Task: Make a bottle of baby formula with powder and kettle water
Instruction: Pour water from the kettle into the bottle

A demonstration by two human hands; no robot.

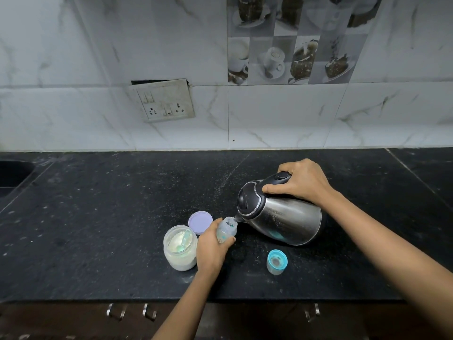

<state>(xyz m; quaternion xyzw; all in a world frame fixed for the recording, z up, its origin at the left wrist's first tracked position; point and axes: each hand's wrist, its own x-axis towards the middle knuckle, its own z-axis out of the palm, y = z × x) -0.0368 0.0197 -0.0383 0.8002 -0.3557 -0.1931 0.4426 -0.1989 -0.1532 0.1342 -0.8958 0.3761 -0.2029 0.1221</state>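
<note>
My left hand [210, 249] grips a small clear baby bottle [226, 229], open at the top, on the black counter [98, 217]. My right hand [299, 182] holds the black handle of a steel kettle [284, 217], tilted left so its spout touches the bottle's mouth. An open jar of white powder [180, 246] with a pale scoop inside stands just left of my left hand. Its lilac lid [199, 222] lies behind it. The bottle's teal cap [277, 262] stands on the counter in front of the kettle.
A white marble-tiled wall rises behind the counter, with a loose switch and socket plate [164, 100]. A sink edge [12, 175] shows at far left. Cabinet handles [149, 311] sit below the counter's front edge.
</note>
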